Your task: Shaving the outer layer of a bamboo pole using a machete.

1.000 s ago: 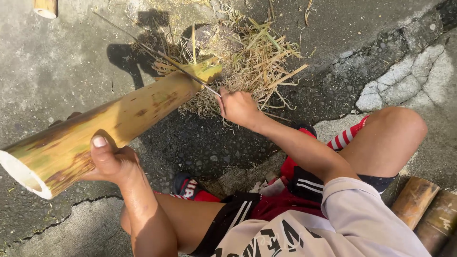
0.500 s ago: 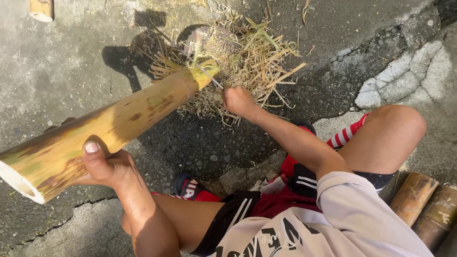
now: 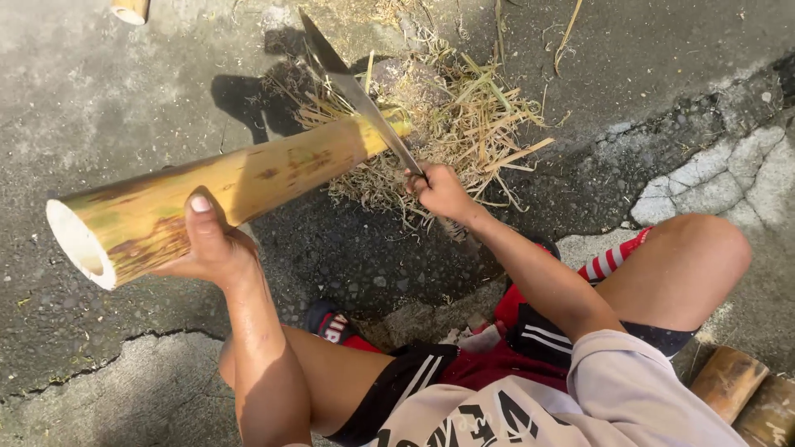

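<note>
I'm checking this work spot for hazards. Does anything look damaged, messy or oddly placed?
Dry yellow shavings lie strewn over the cracked, broken grey pavement. The right hand holds a long knife blade against the thick yellow bamboo pole, which the left hand grips.

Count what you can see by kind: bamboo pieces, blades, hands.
Bamboo pieces: 4 (held bamboo pole, cut stub at top, two bamboo sections at lower right)
Blades: 1 (long knife)
Hands: 2 (left hand, right hand)
Total: 7
</note>
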